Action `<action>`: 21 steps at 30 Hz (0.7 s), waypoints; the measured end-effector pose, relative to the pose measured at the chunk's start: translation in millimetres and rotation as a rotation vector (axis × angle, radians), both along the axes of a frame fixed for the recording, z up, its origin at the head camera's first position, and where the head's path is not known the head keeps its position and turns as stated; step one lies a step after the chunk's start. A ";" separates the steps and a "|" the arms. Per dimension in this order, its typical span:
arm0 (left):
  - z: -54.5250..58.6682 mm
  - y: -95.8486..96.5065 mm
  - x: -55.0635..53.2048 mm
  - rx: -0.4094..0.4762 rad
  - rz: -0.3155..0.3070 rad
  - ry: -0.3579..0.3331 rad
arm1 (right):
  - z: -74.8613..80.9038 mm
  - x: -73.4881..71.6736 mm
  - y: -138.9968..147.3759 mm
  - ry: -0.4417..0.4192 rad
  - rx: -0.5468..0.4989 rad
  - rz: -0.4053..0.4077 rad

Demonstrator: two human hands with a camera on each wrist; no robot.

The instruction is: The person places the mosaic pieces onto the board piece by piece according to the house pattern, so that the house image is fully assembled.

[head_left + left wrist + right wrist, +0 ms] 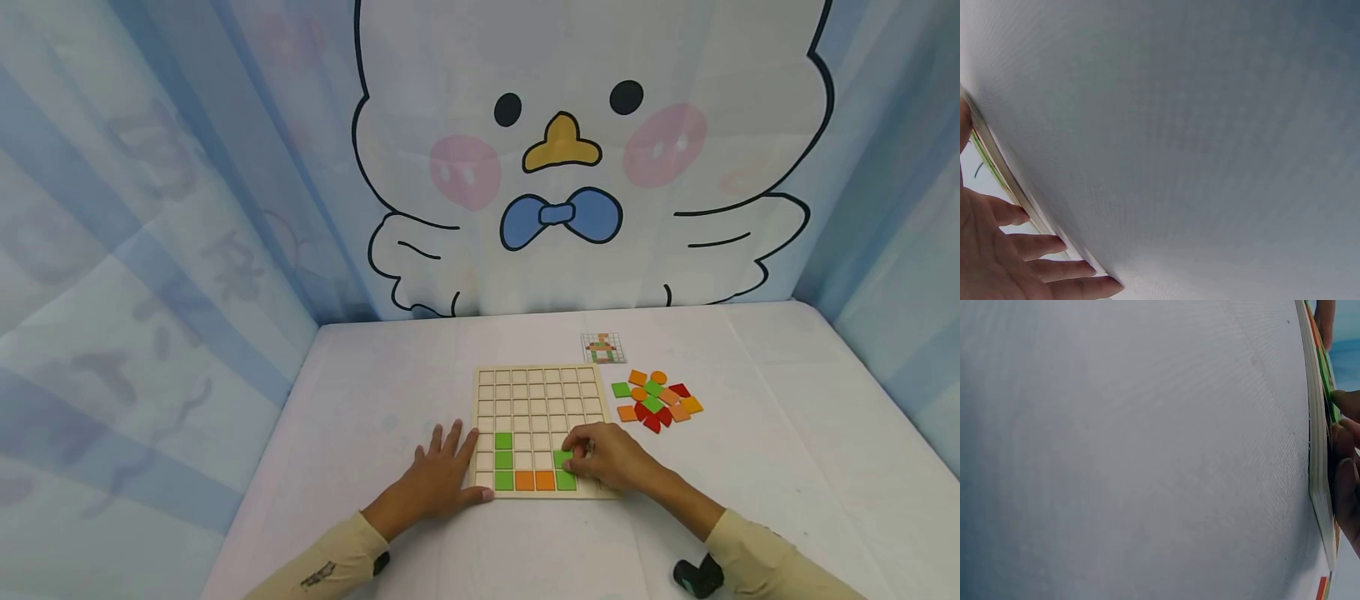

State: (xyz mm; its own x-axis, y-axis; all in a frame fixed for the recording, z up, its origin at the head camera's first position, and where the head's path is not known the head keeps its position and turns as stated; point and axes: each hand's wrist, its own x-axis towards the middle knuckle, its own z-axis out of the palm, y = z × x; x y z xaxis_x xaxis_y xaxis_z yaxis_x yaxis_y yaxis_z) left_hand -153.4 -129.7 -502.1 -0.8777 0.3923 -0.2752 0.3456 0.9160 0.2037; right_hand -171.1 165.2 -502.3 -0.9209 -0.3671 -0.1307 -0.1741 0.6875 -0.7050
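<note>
Beige sleeves (pixel 772 557) foremost; green square tile (pixel 560 459) pinched by the right hand (pixel 611 456) near the wooden grid board's (pixel 538 441) near-right corner, left edge braced by the spread left hand (pixel 438 483): tile best squared before pressing.

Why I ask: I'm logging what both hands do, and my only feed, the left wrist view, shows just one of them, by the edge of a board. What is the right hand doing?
Observer: The head view shows the right hand pinching a green square at the board.

Operator: Thanks, logged. Are there any loose pieces around that I can't see?

Observer: Yes, a cluster of loose pieces lies on the table, to the right of the board in the head view.
</note>
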 end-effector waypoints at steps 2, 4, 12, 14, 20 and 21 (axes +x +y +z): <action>-0.4 -0.2 -0.3 0.000 -0.003 0.000 | 0.2 0.2 -0.5 0.001 0.005 -0.006; -0.9 -0.3 -0.6 -0.003 -0.006 0.001 | 0.7 0.5 -1.2 0.003 0.011 -0.012; -1.2 -0.2 -0.2 -0.008 -0.002 0.004 | 2.4 -0.3 -0.4 0.003 0.019 -0.006; -0.8 -0.1 0.0 -0.007 -0.001 0.001 | 2.6 -1.7 2.9 0.011 0.005 0.009; 0.6 0.2 0.4 -0.001 0.003 -0.010 | 7.0 -14.8 23.1 0.034 -0.065 0.046; 0.7 0.3 0.3 0.000 0.003 -0.011 | 8.3 -18.3 27.6 0.037 -0.075 0.044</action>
